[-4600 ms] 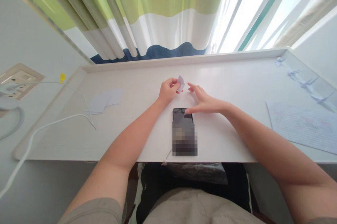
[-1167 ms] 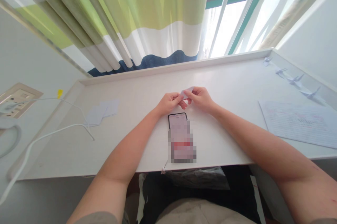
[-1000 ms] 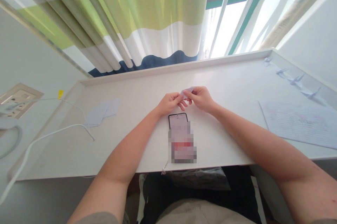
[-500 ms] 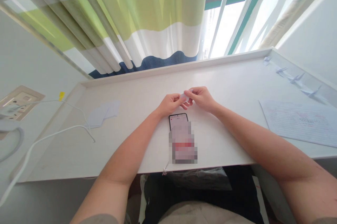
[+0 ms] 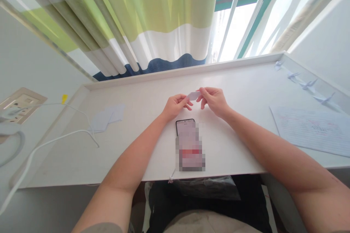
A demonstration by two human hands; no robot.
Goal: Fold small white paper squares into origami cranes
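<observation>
A small folded piece of white paper (image 5: 194, 96) is held up between my two hands, over the middle of the desk. My left hand (image 5: 177, 106) pinches its left end between thumb and fingers. At the right end, my right hand (image 5: 213, 98) grips it with thumb and forefinger, the other fingers curled below. Just in front of my hands a phone (image 5: 186, 127) lies face up on the white desk (image 5: 147, 116), most of its screen blurred out.
Loose white sheets (image 5: 106, 118) lie at the left beside a white cable (image 5: 62, 136). Several folded paper figures (image 5: 308, 84) line the right edge, behind a written sheet (image 5: 311, 127). A wall socket (image 5: 23, 105) is at far left, and a curtain (image 5: 164, 14) hangs behind the raised rim.
My right hand has shifted slightly right and up, away from the left. More of the folded paper now shows between them.
</observation>
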